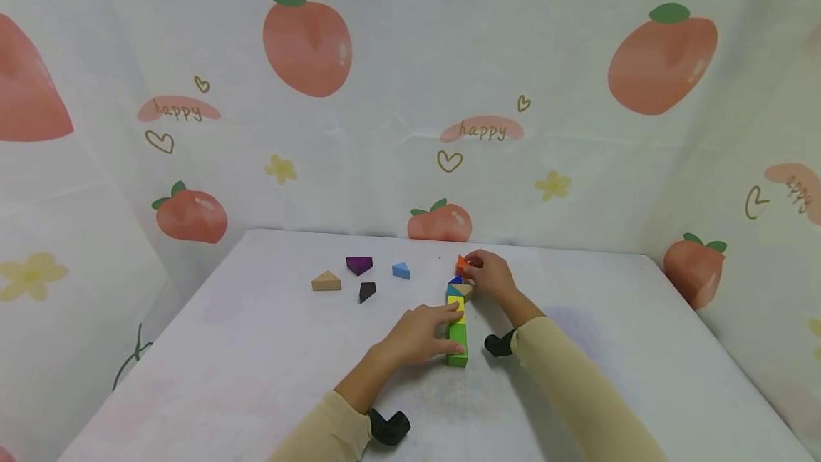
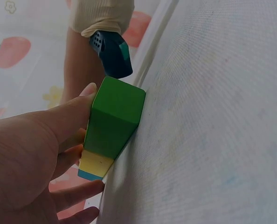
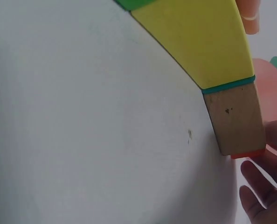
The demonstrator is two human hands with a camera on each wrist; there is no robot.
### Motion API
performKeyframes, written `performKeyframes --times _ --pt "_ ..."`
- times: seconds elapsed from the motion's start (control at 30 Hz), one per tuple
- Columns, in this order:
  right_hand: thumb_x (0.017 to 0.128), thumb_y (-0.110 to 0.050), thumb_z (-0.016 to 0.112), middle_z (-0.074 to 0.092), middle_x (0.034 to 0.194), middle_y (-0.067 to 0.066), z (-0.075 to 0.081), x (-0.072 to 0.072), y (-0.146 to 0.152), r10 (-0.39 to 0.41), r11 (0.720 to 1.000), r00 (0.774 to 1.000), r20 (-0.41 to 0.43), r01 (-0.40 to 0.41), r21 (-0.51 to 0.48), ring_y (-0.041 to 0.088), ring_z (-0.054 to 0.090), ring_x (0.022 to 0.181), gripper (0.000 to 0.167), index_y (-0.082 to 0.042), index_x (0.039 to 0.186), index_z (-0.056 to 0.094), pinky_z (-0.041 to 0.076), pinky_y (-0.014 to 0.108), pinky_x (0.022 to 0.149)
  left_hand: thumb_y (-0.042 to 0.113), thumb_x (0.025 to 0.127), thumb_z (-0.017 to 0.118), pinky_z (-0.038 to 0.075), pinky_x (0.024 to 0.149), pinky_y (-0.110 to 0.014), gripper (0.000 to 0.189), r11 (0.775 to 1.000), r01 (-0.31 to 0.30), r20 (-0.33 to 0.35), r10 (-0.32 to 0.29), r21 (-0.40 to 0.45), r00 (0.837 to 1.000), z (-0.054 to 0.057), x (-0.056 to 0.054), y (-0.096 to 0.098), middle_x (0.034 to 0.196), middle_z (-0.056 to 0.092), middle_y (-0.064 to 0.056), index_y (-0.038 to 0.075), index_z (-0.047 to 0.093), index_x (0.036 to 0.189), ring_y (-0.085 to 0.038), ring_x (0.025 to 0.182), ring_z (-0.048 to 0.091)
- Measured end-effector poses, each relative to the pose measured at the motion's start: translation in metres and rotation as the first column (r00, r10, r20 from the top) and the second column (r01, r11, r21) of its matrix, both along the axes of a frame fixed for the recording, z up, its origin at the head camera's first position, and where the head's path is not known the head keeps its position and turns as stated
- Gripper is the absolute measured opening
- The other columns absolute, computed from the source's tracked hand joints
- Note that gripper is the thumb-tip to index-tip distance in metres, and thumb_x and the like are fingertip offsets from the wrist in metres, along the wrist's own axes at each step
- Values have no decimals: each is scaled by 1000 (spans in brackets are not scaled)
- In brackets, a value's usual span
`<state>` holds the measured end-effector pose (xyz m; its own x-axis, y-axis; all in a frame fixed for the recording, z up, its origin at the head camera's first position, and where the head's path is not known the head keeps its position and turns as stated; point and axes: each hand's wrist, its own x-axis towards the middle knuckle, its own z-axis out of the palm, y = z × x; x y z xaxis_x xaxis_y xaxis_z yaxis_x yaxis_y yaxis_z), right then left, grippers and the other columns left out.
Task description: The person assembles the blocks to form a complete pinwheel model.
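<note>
A row of blocks runs away from me on the table: a green block (image 1: 457,337), a yellow block (image 1: 456,300), then small teal (image 1: 453,291), plain wood (image 1: 467,292) and dark blue (image 1: 456,280) pieces. My left hand (image 1: 417,335) lies along the row's left side, thumb on the green block and fingertips over the yellow one, fingers mostly straight. At the far end, my right hand (image 1: 492,274) pinches an orange-red block (image 1: 461,264) with thumb and fingers. Only a thin red edge of it shows past the wood piece (image 3: 236,120) in the right wrist view.
Left of the row lie loose blocks: a wood triangle (image 1: 326,281), a purple block (image 1: 359,265), a black block (image 1: 368,291) and a light blue block (image 1: 400,271). The white table (image 1: 224,348) meets a printed curtain (image 1: 385,91) behind. Black wrist devices (image 1: 390,428) sit at both cuffs.
</note>
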<state>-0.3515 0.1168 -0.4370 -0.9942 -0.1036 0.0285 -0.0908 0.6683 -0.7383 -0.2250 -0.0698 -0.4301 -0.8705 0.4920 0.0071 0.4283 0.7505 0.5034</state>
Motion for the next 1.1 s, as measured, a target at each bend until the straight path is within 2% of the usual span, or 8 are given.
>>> performKeyframes --times 0.17,0.3,0.47,0.53,0.67,0.8,0.97,1.1 --pt "96 -14 62 65 115 14 2 0 -3 8 1000 1000 4 -8 -10 28 60 103 25 -7 120 64 52 39 89 51 85 69 39 103 -47 63 1000 11 -6 -11 -6 1000 0 -1 -1 148 43 11 25 54 141 -22 131 45" --pt "96 -14 63 64 114 13 3 1 -6 4 998 999 -44 -2 57 29 58 103 25 -7 119 66 51 39 88 51 85 69 40 103 -46 63 1000 10 -10 -10 -9 1000 0 0 0 148 43 10 25 55 141 -21 131 45" --pt "93 -21 65 60 98 12 6 3 -9 -51 989 992 -117 67 133 26 54 88 27 -8 117 68 51 36 75 51 85 69 40 103 -45 63 1000 5 -6 -5 -11 1000 2 1 0 148 43 10 26 55 140 -22 131 45" --pt "93 -22 65 61 93 10 6 3 -11 -65 989 991 -115 79 125 25 53 83 27 -9 116 69 51 34 71 51 85 69 40 103 -46 63 1000 5 -3 -5 -11 1000 2 1 0 148 43 10 26 55 140 -22 131 45" --pt "95 -24 63 66 89 7 5 3 -13 -46 994 996 -82 55 99 22 57 78 25 -8 114 69 51 31 67 50 85 69 40 103 -46 63 1000 11 -12 -11 -13 1000 3 1 0 148 43 10 25 54 141 -22 131 45" --pt "96 -25 62 67 93 7 4 1 -14 -26 994 997 -78 34 108 22 58 81 25 -8 113 68 53 32 71 51 85 69 40 103 -45 63 1000 14 -25 -15 -14 1000 3 2 0 148 43 10 25 55 141 -22 131 45" --pt "96 -23 61 66 107 11 5 1 -15 -1 994 995 -102 12 106 26 58 93 25 -7 113 69 52 40 84 51 85 69 40 103 -45 63 1000 9 -23 -9 -17 1000 3 1 0 148 43 10 25 54 141 -22 131 46" --pt "96 -21 61 64 109 12 6 0 -15 21 994 995 -101 -10 108 27 57 96 24 -8 115 69 51 41 86 52 85 69 40 103 -45 64 1000 3 -7 -3 -16 1000 2 1 0 148 43 11 26 54 141 -22 131 45"
